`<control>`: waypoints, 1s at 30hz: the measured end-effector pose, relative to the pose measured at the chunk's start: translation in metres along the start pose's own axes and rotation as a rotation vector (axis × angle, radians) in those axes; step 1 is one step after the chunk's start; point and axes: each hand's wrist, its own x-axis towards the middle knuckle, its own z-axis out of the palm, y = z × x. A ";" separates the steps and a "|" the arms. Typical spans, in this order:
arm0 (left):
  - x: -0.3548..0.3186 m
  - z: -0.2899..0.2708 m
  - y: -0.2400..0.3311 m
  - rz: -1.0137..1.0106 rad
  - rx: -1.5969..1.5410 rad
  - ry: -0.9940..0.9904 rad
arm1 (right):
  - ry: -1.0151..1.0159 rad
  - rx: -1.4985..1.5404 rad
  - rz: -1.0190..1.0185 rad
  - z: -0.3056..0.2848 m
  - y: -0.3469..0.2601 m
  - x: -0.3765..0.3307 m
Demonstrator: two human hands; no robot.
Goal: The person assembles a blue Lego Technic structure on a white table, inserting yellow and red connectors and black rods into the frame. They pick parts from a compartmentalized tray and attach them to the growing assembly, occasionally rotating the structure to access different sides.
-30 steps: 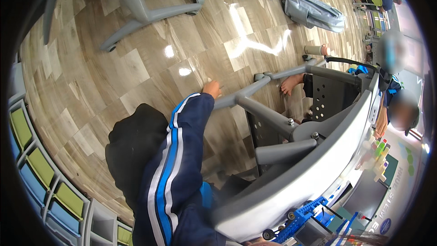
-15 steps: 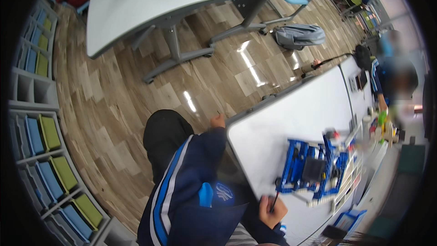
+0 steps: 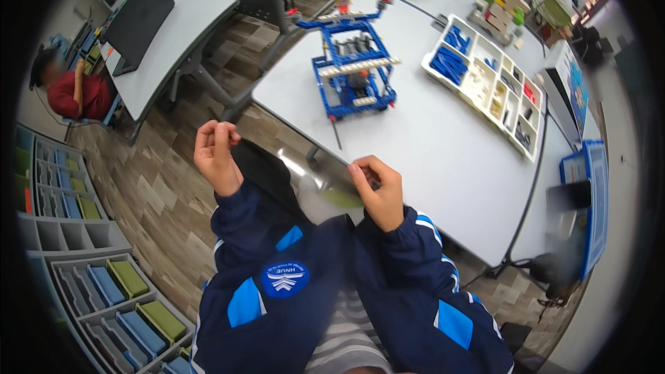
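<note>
My left hand (image 3: 220, 158) is raised off the table's near left corner, thumb and fingertips pinched together; anything between them is too small to make out. At the table's near edge my right hand (image 3: 379, 192) is curled, thumb against the fingers, and whatever it may hold is hidden. Beyond both hands a blue building-brick model (image 3: 357, 62) stands on the white table (image 3: 436, 159). It has an open frame, grey and white beams and a small orange-red figure (image 3: 343, 1) on top. A thin dark rod (image 3: 337, 136) reaches from its base toward me. Neither hand touches the model.
Right of the model lies a white sorting tray (image 3: 490, 90) with blue, red, grey and pale pieces. A box (image 3: 569, 90) and a blue-rimmed bin (image 3: 592, 201) stand farther right. A yellowish brick model (image 3: 504, 10) is at the back. Another table (image 3: 173, 34) bears a dark screen at left.
My view has swung, bringing the model and tray toward the upper middle. My right hand, formerly beside the model with a thin dark thing, is now at the table's near edge; both hands are raised.
</note>
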 end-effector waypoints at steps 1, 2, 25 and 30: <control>-0.017 0.011 0.020 -0.022 0.059 -0.133 | -0.002 0.114 0.024 -0.001 -0.004 -0.006; -0.036 0.023 0.034 -0.087 0.084 -0.288 | -0.011 0.230 0.041 -0.003 -0.008 -0.010; -0.063 0.119 0.015 0.232 0.683 -0.468 | 0.379 0.056 0.043 -0.075 -0.001 0.035; -0.042 0.131 -0.013 0.179 0.716 -0.502 | 0.471 -0.179 -0.041 -0.048 0.006 0.047</control>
